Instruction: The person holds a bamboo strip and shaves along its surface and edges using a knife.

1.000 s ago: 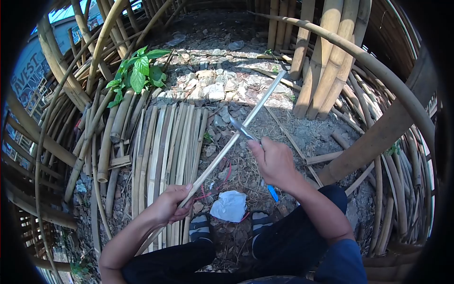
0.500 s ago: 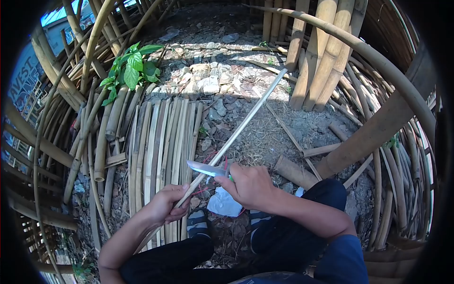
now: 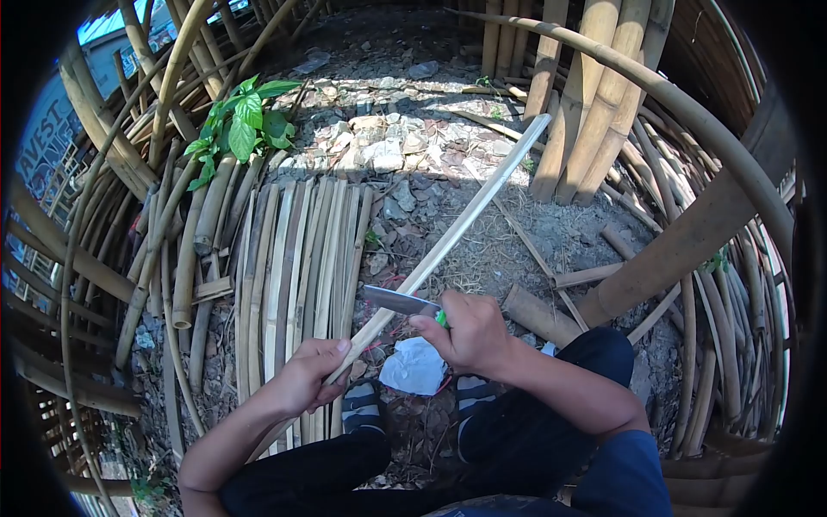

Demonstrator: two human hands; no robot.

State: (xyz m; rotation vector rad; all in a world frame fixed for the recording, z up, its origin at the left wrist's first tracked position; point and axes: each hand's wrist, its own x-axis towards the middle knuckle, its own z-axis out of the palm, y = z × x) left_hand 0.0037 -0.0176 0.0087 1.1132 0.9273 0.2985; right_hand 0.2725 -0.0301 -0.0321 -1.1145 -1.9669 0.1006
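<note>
My left hand (image 3: 312, 376) is closed around the lower end of a long pale bamboo strip (image 3: 466, 217), which slants up and away to the right. My right hand (image 3: 469, 332) grips a knife (image 3: 401, 300) by its handle, of which only a bit of green shows at the fist. The blade lies across the strip, a little above my left hand, with its tip to the left. Whether the edge bites into the bamboo I cannot tell. To the left, a row of split bamboo strips (image 3: 297, 267) lies side by side on the ground.
Between my feet lies a crumpled white sheet (image 3: 413, 366). Thick bamboo poles (image 3: 594, 103) stand at the right, and a long pole (image 3: 689, 233) slants across there. More bamboo (image 3: 185, 267) is stacked at the left beside a leafy green plant (image 3: 244, 123). Stones (image 3: 383, 142) cover the ground ahead.
The bamboo strip's far end has swung slightly right and up, and the strip shows a broader face. The knife has shifted a little right and tilted, its tip now further right.
</note>
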